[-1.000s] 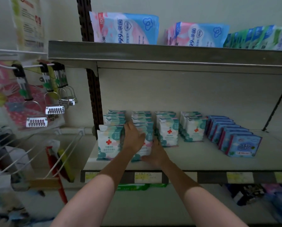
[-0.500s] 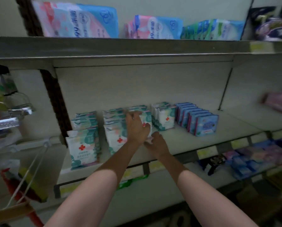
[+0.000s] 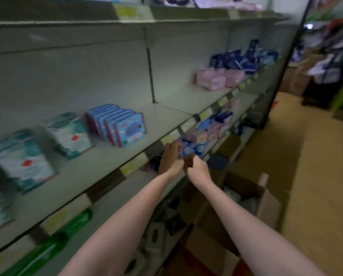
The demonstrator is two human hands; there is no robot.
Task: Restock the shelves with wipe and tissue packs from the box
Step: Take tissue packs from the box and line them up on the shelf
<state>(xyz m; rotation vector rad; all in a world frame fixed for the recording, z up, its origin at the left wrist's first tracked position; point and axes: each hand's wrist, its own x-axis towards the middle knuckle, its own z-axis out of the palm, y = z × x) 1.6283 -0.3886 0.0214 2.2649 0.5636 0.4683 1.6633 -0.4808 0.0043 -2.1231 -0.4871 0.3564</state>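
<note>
My left hand and my right hand are close together in the air in front of the middle shelf's edge. Both hold nothing; the left's fingers are relaxed and the right's are loosely curled. White and teal wipe packs with a red cross stand in rows on that shelf to the left, with more of them nearer me. An open cardboard box sits on the floor below my right arm, with pale packs inside. The picture is blurred.
A row of blue packs stands right of the wipes. Pink packs and dark blue packs sit further along. Lower shelves hold mixed blue and pink packs. A tan floor aisle runs on the right.
Both hands have come off the wipe packs and drawn back off the shelf. My view has swung right, so the wipes now lie at the left and the box shows.
</note>
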